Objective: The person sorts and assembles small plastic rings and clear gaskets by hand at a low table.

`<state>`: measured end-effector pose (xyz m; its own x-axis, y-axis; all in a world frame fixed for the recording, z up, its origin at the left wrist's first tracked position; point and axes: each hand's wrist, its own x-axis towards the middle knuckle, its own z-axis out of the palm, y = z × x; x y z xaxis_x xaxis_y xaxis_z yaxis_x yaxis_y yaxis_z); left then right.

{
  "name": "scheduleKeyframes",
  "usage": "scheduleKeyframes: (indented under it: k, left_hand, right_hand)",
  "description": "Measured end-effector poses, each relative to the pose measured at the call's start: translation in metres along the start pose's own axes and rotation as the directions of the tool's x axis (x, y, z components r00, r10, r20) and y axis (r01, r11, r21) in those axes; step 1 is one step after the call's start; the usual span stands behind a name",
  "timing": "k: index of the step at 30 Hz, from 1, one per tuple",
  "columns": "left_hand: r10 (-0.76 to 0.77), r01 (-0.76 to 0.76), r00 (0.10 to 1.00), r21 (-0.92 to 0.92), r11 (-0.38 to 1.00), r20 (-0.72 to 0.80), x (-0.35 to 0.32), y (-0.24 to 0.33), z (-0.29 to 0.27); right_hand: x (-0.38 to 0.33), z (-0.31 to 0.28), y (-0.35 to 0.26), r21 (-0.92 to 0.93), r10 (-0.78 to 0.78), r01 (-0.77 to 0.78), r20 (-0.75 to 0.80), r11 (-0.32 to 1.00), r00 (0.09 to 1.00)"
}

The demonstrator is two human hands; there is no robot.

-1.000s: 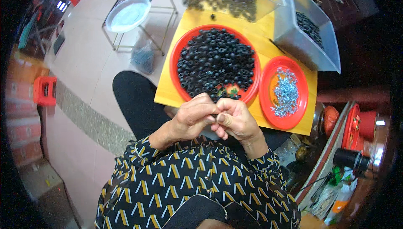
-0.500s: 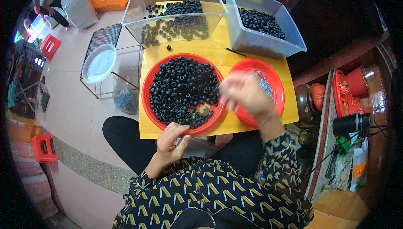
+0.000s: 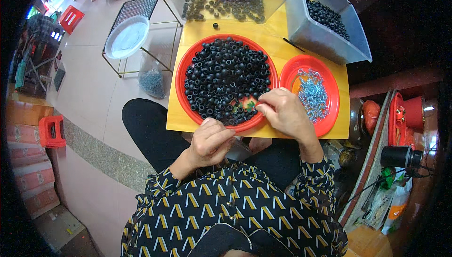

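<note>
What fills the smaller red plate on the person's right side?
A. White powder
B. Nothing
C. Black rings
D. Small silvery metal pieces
D. The smaller red plate holds a heap of small silvery metal pieces, while the black rings lie in the larger red plate; the right hand is at the gap between the two plates.

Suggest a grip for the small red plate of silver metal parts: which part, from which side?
Probably pinch the small red plate by its raised right rim, coming from the right. It lies flat on the yellow board; the right hand covers its left edge, and the big plate of black rings crowds that side.
</note>
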<state>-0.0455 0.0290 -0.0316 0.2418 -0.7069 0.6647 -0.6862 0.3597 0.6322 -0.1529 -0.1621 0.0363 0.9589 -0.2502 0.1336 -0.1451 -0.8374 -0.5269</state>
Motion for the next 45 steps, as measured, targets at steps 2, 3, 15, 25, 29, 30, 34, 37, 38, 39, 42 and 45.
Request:
scheduleKeyframes:
  k: [2,3,15,25,29,30,34,37,38,39,42,45]
  left_hand:
    - [0.021,-0.021,1.000,0.024,1.000,-0.001,-0.001,-0.001,0.000]
    - [0.017,-0.017,1.000,0.022,1.000,0.000,-0.001,0.000,0.000]
    - [-0.018,0.018,1.000,0.010,1.000,0.009,0.001,0.005,-0.002]
    - [-0.069,0.069,0.998,-0.030,0.997,0.003,0.001,0.006,-0.001]
    - [-0.089,0.087,0.996,-0.058,0.995,-0.029,0.002,0.007,0.001]
    - [-0.095,0.093,0.995,-0.062,0.994,-0.037,0.001,0.006,0.000]
    - [-0.119,0.119,0.993,-0.035,0.992,-0.006,0.000,0.006,-0.003]
    - [-0.095,0.092,0.995,-0.067,0.993,-0.037,0.002,0.005,-0.002]
    - [-0.099,0.096,0.994,-0.064,0.993,-0.038,0.002,0.005,-0.002]
    - [-0.100,0.096,0.994,-0.076,0.992,-0.043,0.001,0.005,-0.002]
    - [-0.100,0.094,0.994,-0.094,0.991,-0.053,0.000,0.004,-0.002]
    - [-0.103,0.097,0.993,-0.098,0.990,-0.058,-0.001,0.004,-0.001]
  right_hand:
    - [-0.001,0.007,0.000,-0.058,-0.016,0.018,0.037,0.998,0.999]
    - [0.000,0.009,-0.001,-0.073,-0.022,0.025,0.037,0.997,0.999]
    - [0.005,0.020,-0.009,-0.300,0.059,-0.028,0.095,0.954,0.994]
    - [0.010,0.039,-0.020,-0.473,0.050,0.047,0.190,0.880,0.980]
    - [0.009,0.039,-0.010,-0.372,0.009,0.032,0.107,0.928,0.994]
    - [0.009,0.036,-0.008,-0.375,0.008,0.037,0.117,0.926,0.993]
    - [0.008,0.035,-0.006,-0.029,-0.002,0.001,-0.012,1.000,1.000]
    - [0.006,0.042,-0.007,-0.032,-0.008,0.009,0.034,0.999,0.999]
    - [0.005,0.043,-0.009,-0.029,-0.011,0.012,0.016,1.000,1.000]
    - [0.005,0.044,-0.010,-0.026,-0.014,0.014,-0.002,1.000,1.000]
    - [0.008,0.048,-0.014,-0.127,-0.043,0.051,0.060,0.991,0.997]
    - [0.011,0.051,-0.014,-0.121,-0.010,0.025,0.122,0.992,0.993]
